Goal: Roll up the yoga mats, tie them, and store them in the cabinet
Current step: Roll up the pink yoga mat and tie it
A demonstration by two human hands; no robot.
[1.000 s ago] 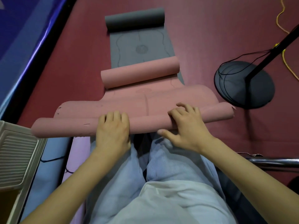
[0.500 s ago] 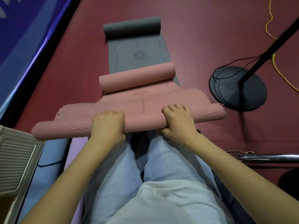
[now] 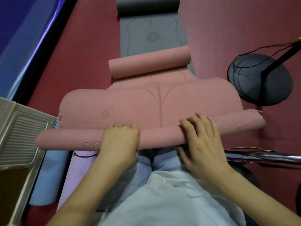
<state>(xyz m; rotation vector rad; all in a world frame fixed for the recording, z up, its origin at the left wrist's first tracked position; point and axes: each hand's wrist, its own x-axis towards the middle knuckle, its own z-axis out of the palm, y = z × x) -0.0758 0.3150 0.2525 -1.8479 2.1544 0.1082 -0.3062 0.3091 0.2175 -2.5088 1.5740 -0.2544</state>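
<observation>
A pink yoga mat point(image 3: 130, 103) lies across my lap, its near end wound into a thin roll point(image 3: 156, 136) and its far end curled into a second roll point(image 3: 149, 62). My left hand point(image 3: 120, 141) grips the near roll with curled fingers. My right hand point(image 3: 200, 139) presses on the roll with spread, straight fingers. Beyond it lies a grey yoga mat point(image 3: 151, 35), flat on the floor, its far end rolled. A blue rolled mat point(image 3: 47, 176) and a lilac rolled mat point(image 3: 78, 167) lie on the floor at my left. The beige cabinet door point(image 3: 19, 132) stands at the left edge.
A black round stand base point(image 3: 260, 79) with a slanted pole and loose black cable sits at the right. A chrome bar point(image 3: 263, 156) crosses at my right. A blue padded wall point(image 3: 21, 38) runs along the left. The floor is dark red carpet point(image 3: 236, 22).
The near roll has turned farther from me. My right hand's fingers went from curled round the roll to spread flat on it. The view moved closer.
</observation>
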